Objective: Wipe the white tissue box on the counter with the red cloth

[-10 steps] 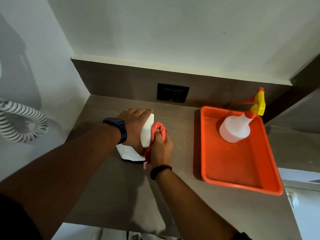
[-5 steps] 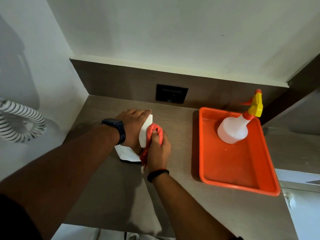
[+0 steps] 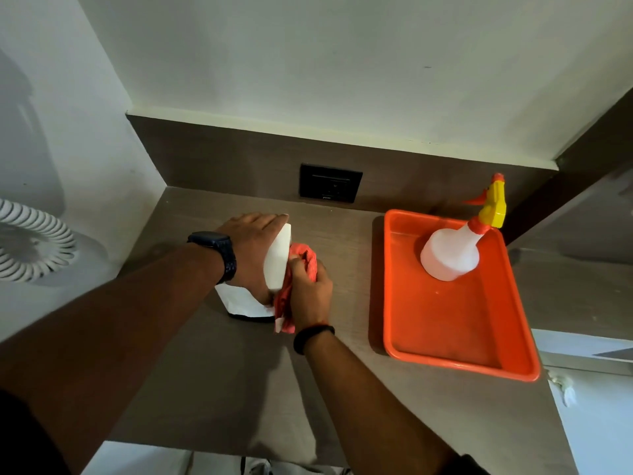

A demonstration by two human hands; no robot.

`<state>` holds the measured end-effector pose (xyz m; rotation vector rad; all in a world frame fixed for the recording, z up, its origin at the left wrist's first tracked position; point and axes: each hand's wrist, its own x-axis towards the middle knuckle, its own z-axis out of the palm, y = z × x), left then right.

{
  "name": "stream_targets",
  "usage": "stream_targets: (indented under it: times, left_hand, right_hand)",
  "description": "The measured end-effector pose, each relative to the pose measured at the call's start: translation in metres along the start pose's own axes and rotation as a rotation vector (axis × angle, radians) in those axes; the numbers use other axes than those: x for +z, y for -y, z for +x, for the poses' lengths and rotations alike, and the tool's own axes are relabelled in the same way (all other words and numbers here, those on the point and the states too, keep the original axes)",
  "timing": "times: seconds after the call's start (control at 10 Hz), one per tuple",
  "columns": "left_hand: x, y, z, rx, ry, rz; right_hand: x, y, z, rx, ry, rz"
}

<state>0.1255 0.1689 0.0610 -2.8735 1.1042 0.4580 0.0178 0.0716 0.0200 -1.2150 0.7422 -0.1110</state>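
The white tissue box [image 3: 278,258] stands on the brown counter [image 3: 212,382], left of the middle. My left hand [image 3: 251,250] lies flat over its top and left side, holding it. My right hand [image 3: 310,294] is closed on the bunched red cloth [image 3: 303,260] and presses it against the box's right face. A tail of the cloth hangs down by my right wrist. Much of the box's top is hidden under my left hand.
An orange tray [image 3: 455,337] sits on the counter to the right, with a white spray bottle [image 3: 452,253] with a yellow and orange head at its far end. A black wall socket [image 3: 330,183] is in the backsplash. A coiled white cord [image 3: 32,245] hangs at the left wall.
My right hand with the red cloth has slid a little along the box's right face, toward me and down. My left hand has stayed on the box.
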Motion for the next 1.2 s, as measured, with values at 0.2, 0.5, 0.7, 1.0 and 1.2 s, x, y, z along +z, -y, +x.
stream_targets:
  times: [0.2,0.5,0.7,1.0,1.2]
  left_hand:
    - [-0.011,-0.010,-0.006,-0.014,0.062,-0.011]
    - [-0.025,-0.090,0.021,-0.004,-0.141,-0.277]
    - [0.024,-0.176,0.060,0.169,0.001,-0.229]
    - [0.071,-0.191,0.069,0.186,0.000,-0.139]
    - [0.066,-0.196,0.065,0.255,-0.043,-0.083]
  right_hand:
    - [-0.023,0.024,-0.006,0.038,-0.030,0.132]
    - [-0.165,0.078,0.020,-0.569,-0.378,-0.381]
    - [-0.215,0.049,0.052,-0.405,-0.150,-1.166]
    - [-0.222,0.014,0.071,-0.300,0.061,-1.546]
    - [-0.226,0.028,0.054,-0.444,-0.131,-1.181]
